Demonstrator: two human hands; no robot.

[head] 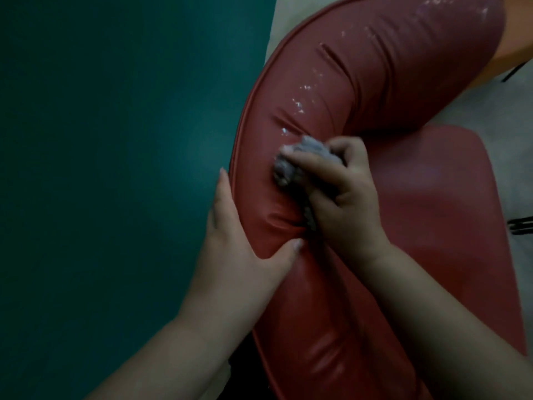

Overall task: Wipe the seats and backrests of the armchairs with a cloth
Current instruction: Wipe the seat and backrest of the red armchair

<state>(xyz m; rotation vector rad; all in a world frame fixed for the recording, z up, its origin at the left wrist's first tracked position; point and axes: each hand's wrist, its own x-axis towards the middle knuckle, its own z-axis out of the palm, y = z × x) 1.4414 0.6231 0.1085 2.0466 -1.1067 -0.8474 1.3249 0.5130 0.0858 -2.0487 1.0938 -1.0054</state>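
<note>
Teal wall (109,168) behind backrest (331,96) — seat (432,197) beside.

Both forearms enter from the bottom edge bare, with no sleeve, cuff, watch or band showing anywhere along them up to the wrists. The left hand (230,241) is broad and rounded, with a thick thumb whose short, pale, unpainted nail catches a little light, and it carries no ring. The right hand (343,197) is likewise full and soft in outline, with short plump fingers (305,161), a faint crease at the wrist, short plain nails and no jewellery; the dim light hides finer marks on either one.
</note>
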